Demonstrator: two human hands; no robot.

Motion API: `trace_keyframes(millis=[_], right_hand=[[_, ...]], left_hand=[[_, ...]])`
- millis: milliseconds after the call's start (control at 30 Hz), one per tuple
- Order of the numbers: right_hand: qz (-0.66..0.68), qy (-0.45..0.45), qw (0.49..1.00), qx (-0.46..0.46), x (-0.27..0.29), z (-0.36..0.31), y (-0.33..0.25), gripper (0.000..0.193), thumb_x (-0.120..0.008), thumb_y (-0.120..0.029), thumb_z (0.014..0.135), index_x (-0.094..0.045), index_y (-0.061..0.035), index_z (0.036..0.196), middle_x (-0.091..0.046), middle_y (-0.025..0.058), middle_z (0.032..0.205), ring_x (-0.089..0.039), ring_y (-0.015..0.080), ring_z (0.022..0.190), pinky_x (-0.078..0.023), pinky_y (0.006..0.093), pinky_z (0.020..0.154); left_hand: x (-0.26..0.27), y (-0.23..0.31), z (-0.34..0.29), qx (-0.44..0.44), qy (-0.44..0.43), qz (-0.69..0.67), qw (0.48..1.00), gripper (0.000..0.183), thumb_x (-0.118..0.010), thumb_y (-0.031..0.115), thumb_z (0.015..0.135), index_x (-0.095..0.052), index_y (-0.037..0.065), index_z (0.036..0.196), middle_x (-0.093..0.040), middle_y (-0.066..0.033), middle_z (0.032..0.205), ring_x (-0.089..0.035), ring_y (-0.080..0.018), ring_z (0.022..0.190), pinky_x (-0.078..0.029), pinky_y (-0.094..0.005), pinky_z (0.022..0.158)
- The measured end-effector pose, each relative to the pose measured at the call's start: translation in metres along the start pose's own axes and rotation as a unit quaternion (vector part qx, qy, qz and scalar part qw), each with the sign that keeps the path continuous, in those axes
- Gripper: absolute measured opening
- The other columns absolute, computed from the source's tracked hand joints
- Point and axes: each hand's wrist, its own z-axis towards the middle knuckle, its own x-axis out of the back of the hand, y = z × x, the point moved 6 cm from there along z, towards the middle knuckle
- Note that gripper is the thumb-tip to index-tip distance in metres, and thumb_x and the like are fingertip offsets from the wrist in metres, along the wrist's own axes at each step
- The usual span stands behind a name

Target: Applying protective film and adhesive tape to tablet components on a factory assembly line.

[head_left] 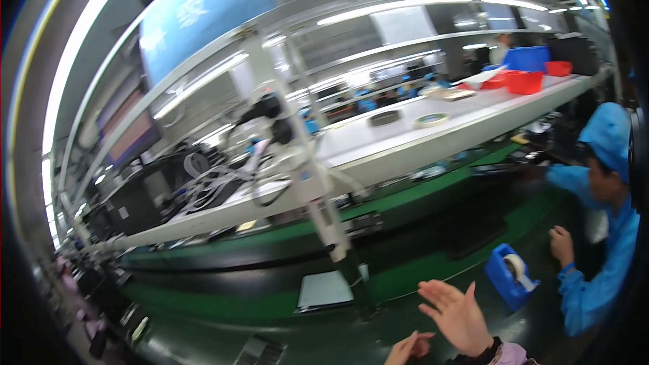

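Observation:
My right hand [458,318] is raised over the dark bench at the lower right, its palm showing and its fingers stretched out with nothing in them. A dark cuff and a pink sleeve [510,353] are at its wrist. Just left of it and lower, my left hand [407,349] is partly cut off by the lower edge. Its fingers point right, loosely bent and apart, and no object shows in them. Nearest to my right hand stands a blue tape dispenser [503,284] with a roll of tape [517,269]. The picture is somewhat blurred.
A co-worker in blue clothing and cap [605,230] sits at the right. Beyond the green-and-black bench [236,301] runs a white shelf [419,142] with tape rolls and red bins [524,82]. A post [324,216] rises ahead; a pale flat pad [325,290] lies near it.

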Motion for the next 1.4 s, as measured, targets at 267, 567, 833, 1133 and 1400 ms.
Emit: trace_keyframes(millis=[267, 567, 833, 1133, 1400], right_hand=[[0.073, 0.078, 0.986, -0.131, 0.187, 0.019, 0.113, 0.063, -0.045, -0.051, 0.090, -0.039, -0.0023, 0.131, -0.040, 0.0135, 0.134, -0.037, 0.0225, 0.125, -0.032, 0.0334, 0.102], [-0.033, 0.090, 0.986, -0.138, 0.204, -0.002, 0.145, 0.038, -0.046, -0.028, 0.094, -0.046, -0.0005, 0.121, -0.056, 0.0126, 0.106, -0.052, 0.0198, 0.100, -0.041, 0.0283, 0.090], [-0.110, 0.084, 0.968, -0.211, 0.149, -0.012, 0.123, 0.034, -0.041, -0.014, 0.096, -0.043, 0.0046, 0.125, -0.053, 0.0144, 0.118, -0.047, 0.0219, 0.115, -0.030, 0.0332, 0.107], [-0.143, 0.082, 0.967, -0.196, 0.137, -0.013, 0.114, 0.030, -0.044, -0.016, 0.095, -0.047, 0.0033, 0.119, -0.055, 0.0124, 0.113, -0.050, 0.0213, 0.110, -0.034, 0.0331, 0.102], [-0.155, 0.068, 0.976, -0.141, 0.166, -0.012, 0.124, 0.028, -0.046, -0.018, 0.092, -0.047, -0.0012, 0.113, -0.058, 0.0110, 0.098, -0.054, 0.0176, 0.092, -0.043, 0.0272, 0.083]], left_hand=[[0.017, -0.046, 0.076, 0.035, -0.016, -0.414, 0.909, 0.060, -0.035, 0.052, 0.093, -0.039, 0.004, 0.129, -0.048, -0.0101, 0.126, -0.049, -0.0203, 0.114, -0.039, -0.0349, 0.099], [0.016, -0.087, 0.076, -0.042, -0.062, -0.441, 0.894, 0.051, -0.037, 0.043, 0.095, -0.041, 0.004, 0.126, -0.050, -0.0094, 0.123, -0.050, -0.0200, 0.112, -0.040, -0.0335, 0.098], [-0.007, -0.103, 0.085, -0.076, -0.167, -0.444, 0.877, 0.042, -0.040, 0.035, 0.097, -0.043, 0.003, 0.124, -0.051, -0.0088, 0.120, -0.050, -0.0196, 0.111, -0.041, -0.0324, 0.097], [-0.017, -0.109, 0.089, -0.058, -0.176, -0.490, 0.852, 0.030, -0.042, 0.022, 0.097, -0.044, 0.003, 0.120, -0.052, -0.0076, 0.117, -0.051, -0.0189, 0.110, -0.042, -0.0298, 0.097], [-0.024, -0.101, 0.083, -0.061, -0.188, -0.477, 0.857, 0.034, -0.040, 0.027, 0.097, -0.043, 0.005, 0.123, -0.051, -0.0080, 0.119, -0.050, -0.0185, 0.112, -0.040, -0.0299, 0.098]])
